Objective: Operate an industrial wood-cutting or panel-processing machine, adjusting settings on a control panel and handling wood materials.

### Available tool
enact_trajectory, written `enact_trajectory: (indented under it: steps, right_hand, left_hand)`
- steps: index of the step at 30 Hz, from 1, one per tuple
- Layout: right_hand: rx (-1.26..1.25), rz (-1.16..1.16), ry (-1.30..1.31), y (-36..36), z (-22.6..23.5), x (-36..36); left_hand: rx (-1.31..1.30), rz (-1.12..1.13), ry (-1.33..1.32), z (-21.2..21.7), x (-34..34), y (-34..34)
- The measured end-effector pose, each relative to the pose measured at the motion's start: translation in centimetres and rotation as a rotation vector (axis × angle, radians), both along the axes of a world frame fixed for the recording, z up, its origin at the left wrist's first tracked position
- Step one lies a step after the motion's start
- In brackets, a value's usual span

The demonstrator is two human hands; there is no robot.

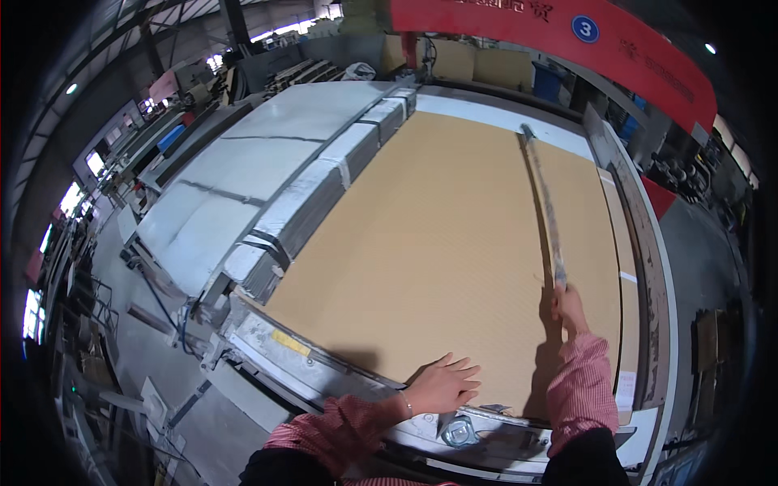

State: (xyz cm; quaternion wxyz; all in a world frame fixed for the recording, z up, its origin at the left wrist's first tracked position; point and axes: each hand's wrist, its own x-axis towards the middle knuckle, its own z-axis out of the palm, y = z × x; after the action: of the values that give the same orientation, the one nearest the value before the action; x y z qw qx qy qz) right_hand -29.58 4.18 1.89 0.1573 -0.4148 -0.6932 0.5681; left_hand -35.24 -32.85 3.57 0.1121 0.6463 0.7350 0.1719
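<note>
Right at the front, here's a clear, glassy thing (459, 432) on the near rail (369, 382), below the left hand (442, 387). That hand is palm down, fingers spread, nothing in its grip, over the board's near edge; whether it presses down, I can't tell. And the right hand (570, 309), further out, is closed firmly around the near end of a stick (548, 211)! The stick runs away over the tan board (429, 235), its tip reaching the white strip (486, 113) at the far edge, a dark shadow alongside. Left of the board, a long silver bar (301, 188) with dark bands, then white panels (267, 154). And beyond it all, a red beam (660, 81) arches across.
</note>
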Motion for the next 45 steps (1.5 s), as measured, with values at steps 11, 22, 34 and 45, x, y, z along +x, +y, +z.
enact_trajectory:
  steps: [11,22,34,45]
  right_hand:
    - [0.892,0.083,-0.44,-7.3,4.8,1.4]
    - [-0.796,0.036,0.076,-36.4,8.4,24.8]
    - [0.466,0.071,-0.773,-58.1,8.7,62.9]
    - [1.026,-0.217,-0.977,-48.4,10.0,91.2]
  left_hand:
    - [-0.046,0.04,-0.002,0.0,0.8,-1.7]
    - [0.577,0.451,-0.745,-1.5,2.6,-2.0]
    - [-0.309,0.343,-2.153,1.5,25.5,-10.0]
    - [-0.687,-0.186,-1.974,-0.2,54.9,-20.2]
